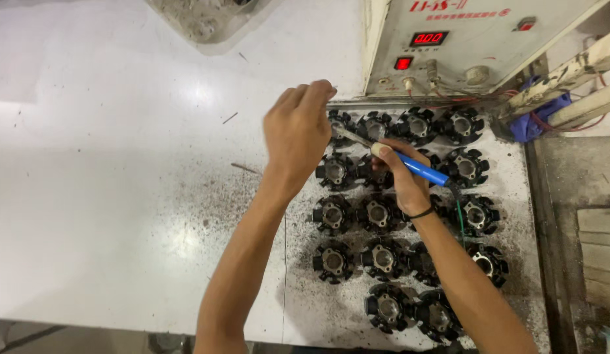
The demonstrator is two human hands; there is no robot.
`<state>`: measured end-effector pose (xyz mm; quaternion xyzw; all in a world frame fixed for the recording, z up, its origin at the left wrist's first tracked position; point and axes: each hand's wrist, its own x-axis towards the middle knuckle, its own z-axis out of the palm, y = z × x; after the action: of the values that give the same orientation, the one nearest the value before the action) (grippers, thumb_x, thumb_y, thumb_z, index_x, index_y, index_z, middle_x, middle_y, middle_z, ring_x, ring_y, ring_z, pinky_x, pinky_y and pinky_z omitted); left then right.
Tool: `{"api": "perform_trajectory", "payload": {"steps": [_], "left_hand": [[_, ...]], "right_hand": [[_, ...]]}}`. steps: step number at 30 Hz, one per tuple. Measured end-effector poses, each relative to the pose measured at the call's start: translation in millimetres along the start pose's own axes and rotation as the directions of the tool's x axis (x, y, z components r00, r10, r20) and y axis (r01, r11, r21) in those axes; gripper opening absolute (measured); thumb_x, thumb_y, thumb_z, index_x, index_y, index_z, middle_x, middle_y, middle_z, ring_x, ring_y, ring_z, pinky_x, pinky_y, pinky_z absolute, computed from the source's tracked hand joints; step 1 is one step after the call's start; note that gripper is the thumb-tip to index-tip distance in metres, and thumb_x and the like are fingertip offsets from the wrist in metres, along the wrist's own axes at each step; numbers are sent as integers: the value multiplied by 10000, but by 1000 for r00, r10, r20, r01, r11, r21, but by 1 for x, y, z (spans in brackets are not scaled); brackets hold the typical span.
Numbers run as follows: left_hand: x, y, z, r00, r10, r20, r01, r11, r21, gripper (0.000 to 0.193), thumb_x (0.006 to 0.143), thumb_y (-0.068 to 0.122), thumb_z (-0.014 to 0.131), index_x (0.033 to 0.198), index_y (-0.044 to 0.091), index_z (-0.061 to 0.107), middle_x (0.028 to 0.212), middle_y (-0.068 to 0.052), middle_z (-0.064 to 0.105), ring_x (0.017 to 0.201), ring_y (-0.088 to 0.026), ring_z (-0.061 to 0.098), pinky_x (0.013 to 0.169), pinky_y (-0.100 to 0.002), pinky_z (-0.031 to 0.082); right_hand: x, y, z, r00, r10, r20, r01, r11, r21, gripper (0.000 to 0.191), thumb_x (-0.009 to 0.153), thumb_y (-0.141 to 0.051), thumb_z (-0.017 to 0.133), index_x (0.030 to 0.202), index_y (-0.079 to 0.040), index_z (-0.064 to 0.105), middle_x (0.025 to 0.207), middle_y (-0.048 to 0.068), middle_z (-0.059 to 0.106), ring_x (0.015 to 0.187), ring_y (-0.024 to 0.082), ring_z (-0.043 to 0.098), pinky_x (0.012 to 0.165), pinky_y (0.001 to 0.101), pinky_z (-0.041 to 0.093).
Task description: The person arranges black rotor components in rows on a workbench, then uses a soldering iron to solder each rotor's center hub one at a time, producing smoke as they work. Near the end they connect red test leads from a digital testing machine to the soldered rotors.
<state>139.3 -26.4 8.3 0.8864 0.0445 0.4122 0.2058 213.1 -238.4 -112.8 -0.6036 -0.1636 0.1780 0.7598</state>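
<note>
Several black round stator-like parts (pixel 333 214) with metal centres lie in rows on the right part of a white table (pixel 121 164). My right hand (pixel 405 180) grips a soldering iron with a blue handle (pixel 423 170); its metal tip points left toward the top-left black part (pixel 341 121). My left hand (pixel 297 131) hovers over that same part with its fingers bent down, pinched near the iron's tip. What the fingers pinch is hidden.
A cream control box (pixel 462 39) with a red digital display and knobs stands at the back right. Wires and a blue cloth (pixel 538 121) lie beside it. A dusty tray (pixel 200 19) sits at the top. A grey ledge (pixel 574 196) runs along the right.
</note>
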Motion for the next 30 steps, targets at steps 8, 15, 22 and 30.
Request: {"api": "perform_trajectory", "payload": {"steps": [8, 15, 22, 30], "left_hand": [[-79, -62, 84, 935, -291, 201, 281, 957, 76, 177, 848, 32, 697, 970, 107, 801, 942, -92, 701, 688, -334, 684, 597, -439, 553], [-74, -71, 85, 902, -332, 274, 314, 943, 110, 170, 848, 77, 689, 969, 101, 808, 965, -108, 709, 729, -362, 693, 631, -458, 565], [-59, -75, 81, 868, -310, 388, 305, 949, 76, 183, 837, 62, 666, 930, 104, 817, 953, -150, 700, 816, -386, 695, 744, -481, 567], [-52, -73, 78, 858, -338, 387, 351, 936, 40, 144, 803, 68, 696, 872, 95, 819, 922, -162, 717, 831, -396, 694, 750, -483, 565]], "right_hand": [[9, 3, -8, 999, 38, 25, -37, 997, -64, 384, 983, -203, 704, 1281, 38, 680, 1150, 179, 731, 984, 238, 757, 868, 375, 659], [8, -4, -1, 997, 63, 40, -60, 994, -89, 389, 979, -194, 696, 1291, 36, 669, 1153, 168, 735, 990, 214, 758, 877, 349, 644], [21, -27, 2, 970, 234, 62, -236, 971, 39, 363, 964, -171, 699, 1277, 13, 697, 1086, 156, 752, 893, 207, 744, 808, 339, 624], [19, -31, 11, 991, 126, 47, -127, 992, 22, 334, 985, -197, 705, 1248, 9, 712, 1057, 171, 760, 871, 222, 750, 792, 361, 643]]}}
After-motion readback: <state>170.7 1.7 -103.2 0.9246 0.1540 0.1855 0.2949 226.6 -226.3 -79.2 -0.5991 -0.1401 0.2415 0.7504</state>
